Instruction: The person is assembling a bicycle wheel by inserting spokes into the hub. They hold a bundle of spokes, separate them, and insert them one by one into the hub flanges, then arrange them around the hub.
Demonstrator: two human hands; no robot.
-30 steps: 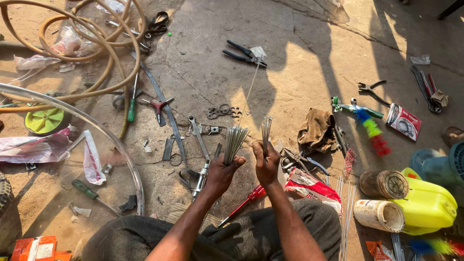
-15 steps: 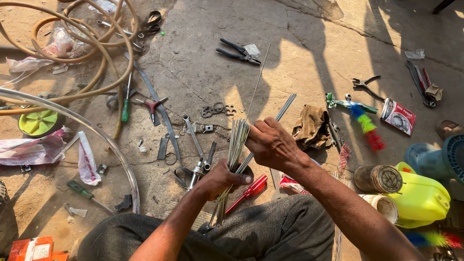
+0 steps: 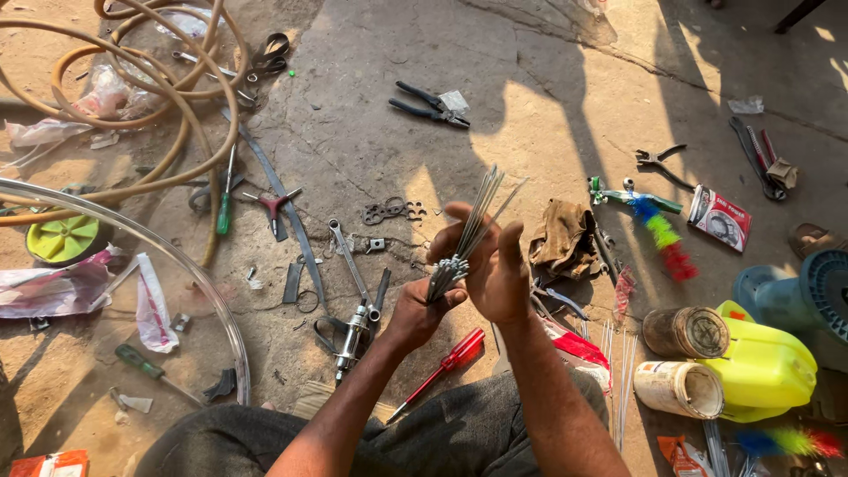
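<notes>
My left hand (image 3: pixel 417 311) grips the lower, headed end of a bundle of thin metal spokes (image 3: pixel 475 221), which fans out upward. My right hand (image 3: pixel 496 265) wraps around the middle of the same bundle from the right, fingers curled over the spokes. Both hands are held above the concrete ground, in front of my knees. A red-handled screwdriver (image 3: pixel 446 360) lies on the ground just below them.
A metal wheel rim (image 3: pixel 196 276) arcs at left near a coiled hose (image 3: pixel 181 132). Wrenches (image 3: pixel 352 269), black pliers (image 3: pixel 424 103), a brown rag (image 3: pixel 563 237), loose spokes (image 3: pixel 618 353), two cans (image 3: pixel 685 331) and a yellow jug (image 3: pixel 767 367) lie around.
The right hand moved from apart, holding a few spokes, over onto the left hand's bundle. The bundle is now gathered in both hands and tilted up to the right.
</notes>
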